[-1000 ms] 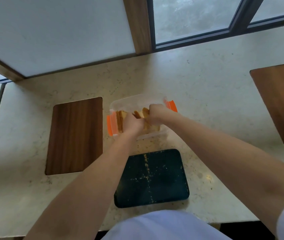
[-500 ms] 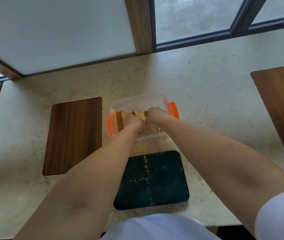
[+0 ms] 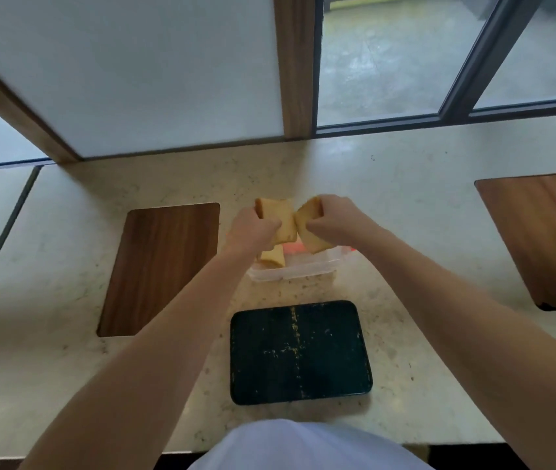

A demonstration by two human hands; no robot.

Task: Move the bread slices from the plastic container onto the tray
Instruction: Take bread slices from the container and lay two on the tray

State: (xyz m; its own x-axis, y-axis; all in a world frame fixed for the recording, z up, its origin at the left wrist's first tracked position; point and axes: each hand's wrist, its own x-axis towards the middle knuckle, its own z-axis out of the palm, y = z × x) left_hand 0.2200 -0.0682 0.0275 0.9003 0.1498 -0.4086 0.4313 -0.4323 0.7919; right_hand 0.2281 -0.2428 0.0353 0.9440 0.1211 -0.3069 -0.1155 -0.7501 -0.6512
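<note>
left hand (image 3: 253, 230) grips bread slice (image 3: 278, 218) | right hand (image 3: 334, 220) grips another slice (image 3: 309, 218) | above plastic container (image 3: 295, 271) | tray (image 3: 300, 352) bare, nearer

Both bare forearms extend forward from the lower corners of the frame and converge toward the centre. The left hand (image 3: 252, 230) is raised, knuckles toward the camera, its fingers (image 3: 271, 228) curled closed around a bread slice (image 3: 278, 217). The right hand (image 3: 332, 220) is at the same height, just beside the left, its fingers (image 3: 317, 227) clenched on a second bread slice (image 3: 309, 228). The two hands are near each other but apart; the held slices nearly meet between them. Both wrists are straight. A white sleeve edge shows at the lower right.
</note>
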